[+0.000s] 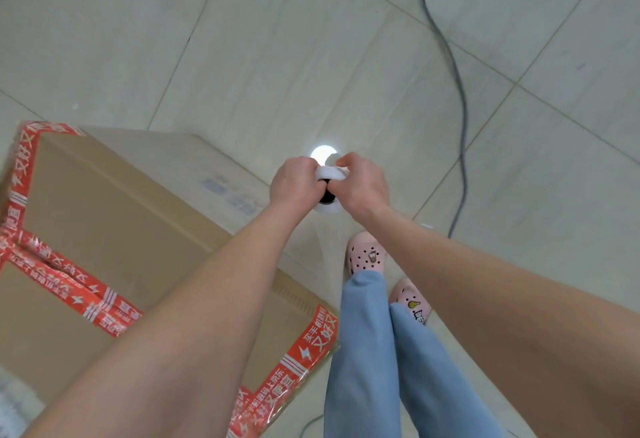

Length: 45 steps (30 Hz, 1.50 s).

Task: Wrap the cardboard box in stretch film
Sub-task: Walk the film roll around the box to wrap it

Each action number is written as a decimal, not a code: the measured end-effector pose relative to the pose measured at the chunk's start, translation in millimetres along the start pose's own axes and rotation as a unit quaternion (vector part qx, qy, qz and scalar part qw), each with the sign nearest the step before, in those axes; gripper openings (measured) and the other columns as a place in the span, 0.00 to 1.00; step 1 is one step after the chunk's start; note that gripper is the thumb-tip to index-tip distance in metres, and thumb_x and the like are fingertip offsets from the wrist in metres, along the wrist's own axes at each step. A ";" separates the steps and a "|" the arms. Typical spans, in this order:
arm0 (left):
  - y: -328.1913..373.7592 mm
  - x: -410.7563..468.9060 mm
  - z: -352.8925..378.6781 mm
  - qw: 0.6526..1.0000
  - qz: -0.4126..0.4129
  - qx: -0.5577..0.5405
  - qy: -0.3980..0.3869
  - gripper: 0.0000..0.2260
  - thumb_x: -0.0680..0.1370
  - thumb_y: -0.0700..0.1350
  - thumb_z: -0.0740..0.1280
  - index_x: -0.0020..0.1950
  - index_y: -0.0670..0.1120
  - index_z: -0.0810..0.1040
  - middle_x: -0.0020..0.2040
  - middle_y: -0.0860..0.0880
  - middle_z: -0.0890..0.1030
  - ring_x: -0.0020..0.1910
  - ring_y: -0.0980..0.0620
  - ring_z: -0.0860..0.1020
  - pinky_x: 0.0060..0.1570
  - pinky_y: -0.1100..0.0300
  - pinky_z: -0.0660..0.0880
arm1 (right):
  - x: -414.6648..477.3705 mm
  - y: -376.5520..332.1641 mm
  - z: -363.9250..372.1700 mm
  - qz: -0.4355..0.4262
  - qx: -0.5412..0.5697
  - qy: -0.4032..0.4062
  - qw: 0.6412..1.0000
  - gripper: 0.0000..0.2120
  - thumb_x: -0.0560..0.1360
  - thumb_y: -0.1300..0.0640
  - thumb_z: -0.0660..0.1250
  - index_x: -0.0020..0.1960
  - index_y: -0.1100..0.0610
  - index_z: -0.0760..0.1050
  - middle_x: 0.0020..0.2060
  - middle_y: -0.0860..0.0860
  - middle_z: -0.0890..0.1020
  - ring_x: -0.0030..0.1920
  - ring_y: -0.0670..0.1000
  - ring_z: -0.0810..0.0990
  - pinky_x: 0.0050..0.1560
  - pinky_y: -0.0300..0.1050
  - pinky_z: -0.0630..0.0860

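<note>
Both hands grip the stretch film roll [327,192] out in front, seen end-on; the left hand [294,183] clasps its left side, the right hand [362,185] its right; a film sheet [329,243] runs from the roll toward the cardboard box [114,230], which stands on the tiled floor [311,57] to the left of the hands.

Bright, even overhead light fills the scene, and a round white glare spot on the glossy floor [346,57] shows just beyond the hands. Shadows are faint and soft. Straight tile lines bend toward the edges, and the whole picture is slightly soft.
</note>
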<state>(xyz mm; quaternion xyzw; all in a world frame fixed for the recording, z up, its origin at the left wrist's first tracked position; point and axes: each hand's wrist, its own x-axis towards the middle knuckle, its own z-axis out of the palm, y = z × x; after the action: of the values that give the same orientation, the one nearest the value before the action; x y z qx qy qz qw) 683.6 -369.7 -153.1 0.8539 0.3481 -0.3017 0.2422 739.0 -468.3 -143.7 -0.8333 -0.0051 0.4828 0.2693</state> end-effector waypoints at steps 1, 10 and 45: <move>-4.2 -1.3 0.7 0.999 -0.033 -0.038 0.003 0.11 0.70 0.38 0.62 0.29 0.43 0.65 0.28 0.48 0.69 0.33 0.44 0.70 0.26 0.58 0.60 | 0.2 -3.2 3.2 0.003 0.010 0.007 1.000 0.22 0.71 0.58 0.66 0.64 0.54 0.71 0.59 0.53 0.76 0.53 0.54 0.78 0.50 0.48 0.76; -17.6 -12.2 -4.8 0.935 -0.211 -0.283 -0.030 0.13 0.73 0.45 0.67 0.52 0.38 0.75 0.47 0.42 0.81 0.43 0.42 0.81 0.42 0.52 0.79 | 16.3 -28.8 15.6 -0.006 -0.019 -0.034 0.999 0.22 0.71 0.61 0.65 0.64 0.51 0.73 0.61 0.54 0.75 0.50 0.53 0.75 0.45 0.40 0.68; -60.5 62.3 -91.5 0.986 -0.136 -0.040 0.084 0.05 0.76 0.42 0.62 0.50 0.43 0.73 0.50 0.44 0.75 0.48 0.42 0.76 0.37 0.55 0.66 | 71.1 -143.8 29.2 -0.150 -0.197 -0.112 0.962 0.13 0.72 0.58 0.65 0.56 0.54 0.73 0.53 0.51 0.76 0.47 0.53 0.75 0.41 0.44 0.69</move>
<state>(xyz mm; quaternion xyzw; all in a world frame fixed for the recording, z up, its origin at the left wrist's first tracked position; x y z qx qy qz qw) 706.3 -246.0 -143.9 0.8107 0.4918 -0.2446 0.2024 789.6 -313.2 -146.8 -0.8002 -0.2550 0.5166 0.1667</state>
